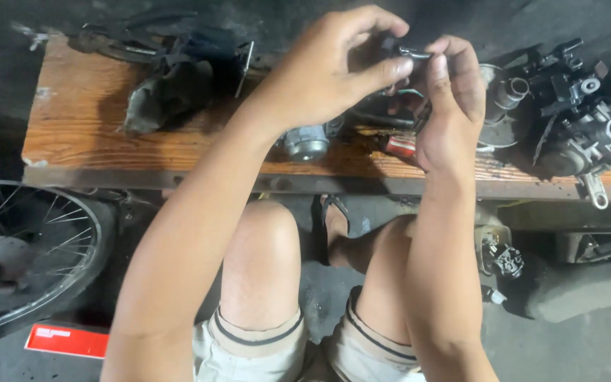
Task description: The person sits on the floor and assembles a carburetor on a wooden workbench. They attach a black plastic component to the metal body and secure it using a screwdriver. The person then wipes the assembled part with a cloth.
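Head view shows my left hand (327, 74) and right hand (450, 106) pinching a small dark part (397, 48); I'd best keep both grips firm over the plank (93, 134).

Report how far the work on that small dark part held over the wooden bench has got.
Done: nothing finished shows. Dismantled grey metal engine parts and a round silver metal housing lie loose on the worn wooden bench. In hand: the left hand and right hand together pinch a small dark metal part above the bench; what it is cannot be made out. Left: those loose parts remain unassembled.
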